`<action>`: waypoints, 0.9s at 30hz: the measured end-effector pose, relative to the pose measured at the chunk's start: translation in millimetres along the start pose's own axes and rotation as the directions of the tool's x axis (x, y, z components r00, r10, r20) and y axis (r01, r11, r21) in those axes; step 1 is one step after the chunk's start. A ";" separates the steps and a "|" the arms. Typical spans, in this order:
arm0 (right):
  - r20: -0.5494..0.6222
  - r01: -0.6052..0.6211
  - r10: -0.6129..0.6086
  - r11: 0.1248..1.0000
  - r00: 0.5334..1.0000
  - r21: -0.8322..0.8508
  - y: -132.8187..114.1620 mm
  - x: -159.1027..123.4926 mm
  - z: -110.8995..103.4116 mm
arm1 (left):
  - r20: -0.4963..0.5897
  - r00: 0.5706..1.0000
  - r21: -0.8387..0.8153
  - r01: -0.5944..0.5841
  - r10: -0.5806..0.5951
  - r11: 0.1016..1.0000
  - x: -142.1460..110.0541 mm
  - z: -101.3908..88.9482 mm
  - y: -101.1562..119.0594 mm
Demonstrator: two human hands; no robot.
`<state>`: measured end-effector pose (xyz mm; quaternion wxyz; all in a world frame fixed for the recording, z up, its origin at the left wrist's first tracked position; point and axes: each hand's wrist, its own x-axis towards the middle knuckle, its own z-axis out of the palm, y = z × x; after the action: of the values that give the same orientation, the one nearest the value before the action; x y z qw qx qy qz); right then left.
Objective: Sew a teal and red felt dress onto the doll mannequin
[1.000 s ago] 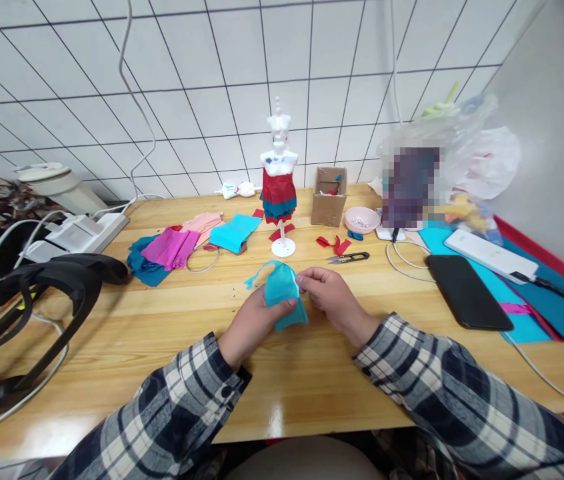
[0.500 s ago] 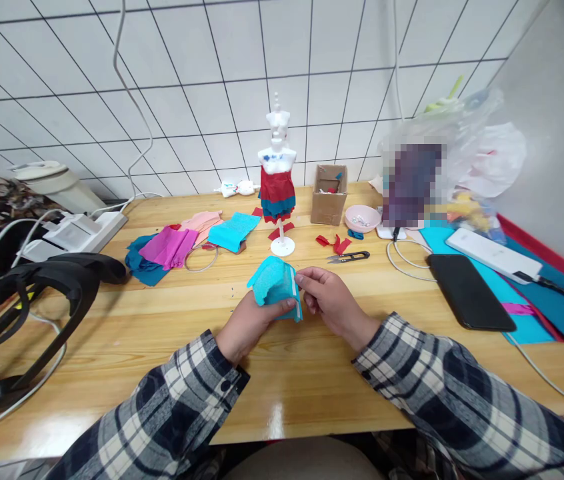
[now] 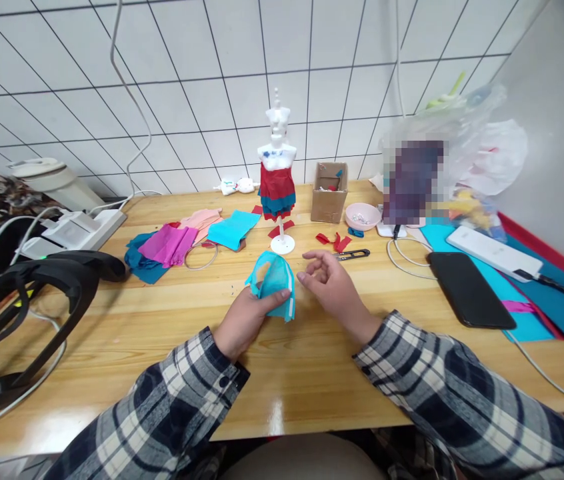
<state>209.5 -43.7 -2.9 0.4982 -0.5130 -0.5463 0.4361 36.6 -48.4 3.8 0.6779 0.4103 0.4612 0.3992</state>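
Observation:
My left hand (image 3: 245,321) grips a curled piece of turquoise crepe paper (image 3: 276,275), the thumb pressed on its front. A white strip (image 3: 290,293), which looks like tape, runs down the paper's right edge. To the right of that edge, my right hand (image 3: 335,290) is raised with its fingers loosely bent and apart, touching nothing that I can see. Beyond both hands stands a small white dress form (image 3: 276,157), wrapped in a red and blue skirt (image 3: 278,187). Thread snips (image 3: 355,255) lie just past my right fingertips, their blades hidden behind them.
Left of the form lie magenta crepe paper (image 3: 172,245) and a turquoise sheet (image 3: 235,229). A cardboard box (image 3: 329,203), a pink bowl (image 3: 363,217) and red scraps (image 3: 338,241) are to its right. A black phone (image 3: 469,290) lies far right; a black headset (image 3: 57,320) far left.
My right hand has let go of the turquoise paper's edge and drawn back right, its fingers opening. The paper in my left hand has turned, showing the white strip more fully.

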 end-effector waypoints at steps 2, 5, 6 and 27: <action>0.049 0.299 -0.296 0.924 0.954 -0.239 -5.0 -0.8 -9.3 | -0.004 0.999 0.011 0.032 -0.031 0.999 -0.3 -1.8 0.1; 0.269 0.604 -0.542 0.692 0.796 -0.395 -10.4 -2.7 -19.4 | 0.002 0.999 0.044 0.042 -0.042 0.998 -0.9 -3.3 0.8; 0.320 0.651 -0.567 0.635 0.759 -0.416 -11.1 -3.1 -21.0 | 0.006 0.999 0.049 0.036 -0.036 0.998 -1.0 -3.5 1.1; 0.397 0.568 -0.407 0.626 0.823 -0.535 -7.2 -9.6 -16.0 | 0.030 0.986 0.392 -0.160 0.161 0.906 -2.0 -1.8 6.2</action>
<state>224.2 -54.4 5.3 0.3265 -0.4244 -0.8342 0.1319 33.4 -47.7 9.7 0.5457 0.5740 0.4977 0.3536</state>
